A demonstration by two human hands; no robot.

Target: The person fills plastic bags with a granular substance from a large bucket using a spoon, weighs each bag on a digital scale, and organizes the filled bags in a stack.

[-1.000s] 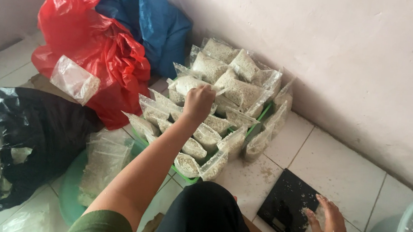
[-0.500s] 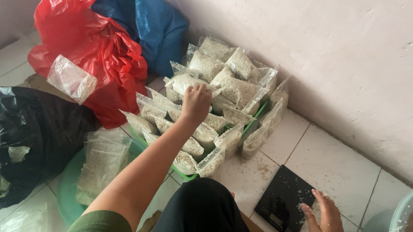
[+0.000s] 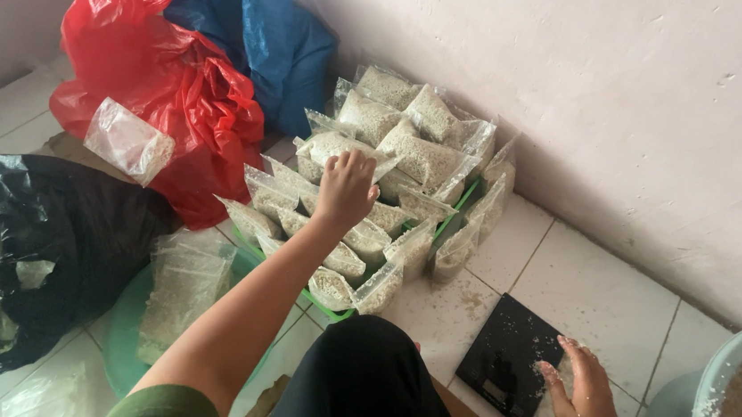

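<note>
- I see my left hand (image 3: 346,188) stretched forward over a heap of small clear plastic bags filled with pale grain (image 3: 391,183), which stand packed in a green plastic basket (image 3: 331,311) against the pinkish wall (image 3: 595,103).
- My left hand's fingers are curled downward, with the fingertips (image 3: 344,160) touching the top edge of one clear bag of grain (image 3: 331,150) in the middle of the heap; I cannot tell whether they pinch it or only rest on it.
- My right hand (image 3: 586,406) lies low at the lower right, fingers spread and palm down, holding nothing. Its fingertips touch the near right corner of a flat black digital scale (image 3: 506,354) that sits on the white tiled floor (image 3: 605,292), with pale grains scattered over scale and tile.
- At the right edge I see the rim of a pale blue plastic tub (image 3: 718,382) with pale grain inside.
- To the left of the heap lie a crumpled red plastic bag (image 3: 158,83), a blue plastic bag (image 3: 252,28) behind it, and a black plastic bag (image 3: 36,251) nearer me.
- A loose clear bag with a little grain (image 3: 126,141) rests against the red one, and a stack of empty clear bags (image 3: 180,295) lies on a green tray (image 3: 122,348).
</note>
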